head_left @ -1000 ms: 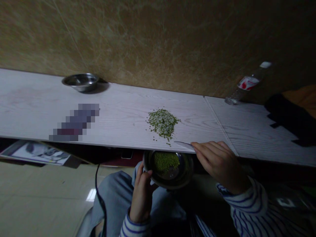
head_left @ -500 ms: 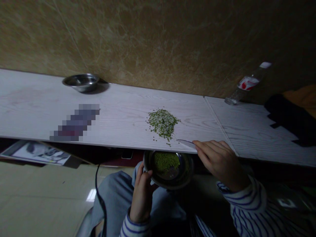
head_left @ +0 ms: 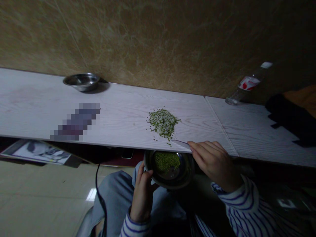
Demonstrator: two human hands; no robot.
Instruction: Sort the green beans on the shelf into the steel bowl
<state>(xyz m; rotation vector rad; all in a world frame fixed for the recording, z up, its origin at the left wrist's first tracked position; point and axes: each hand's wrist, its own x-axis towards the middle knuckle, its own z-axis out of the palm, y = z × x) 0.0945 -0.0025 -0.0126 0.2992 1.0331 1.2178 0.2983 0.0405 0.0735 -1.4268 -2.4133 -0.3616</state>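
Steel bowl [head_left: 170, 178]: the left hand [head_left: 143, 194] pinches its left rim, thumb over the lip, and holds it below the front edge of the bench [head_left: 123, 112]. The right hand [head_left: 213, 161] pinches a thin flat tool [head_left: 181, 144] at its near end. The tool lies across the front edge, tip just right of a few stray grains [head_left: 169, 144]; from where I stand, I cannot tell whether the tip touches the surface.

Handling, in my judgement: keep the tool low and nearly flat, use short, light strokes, and hold the bowl's mouth close under the edge, level, to catch grains that roll off. Avoid heavy pressure; round grains would scatter.

Green grains [head_left: 166, 161] lie in the bowl. A heap of mixed green and white grains [head_left: 163, 121] sits on the bench, between its front and back edges. Nothing stands between tool and heap except the strays.

Further out: an object hidden by blurring [head_left: 76, 123] lies left of the heap, near the front edge. A second metal bowl [head_left: 86, 86] stands at the back edge, left. A clear bottle [head_left: 249, 84] stands at the back edge, right; beyond it lies a dark item [head_left: 288, 118]. Poor light may hamper telling grains apart.
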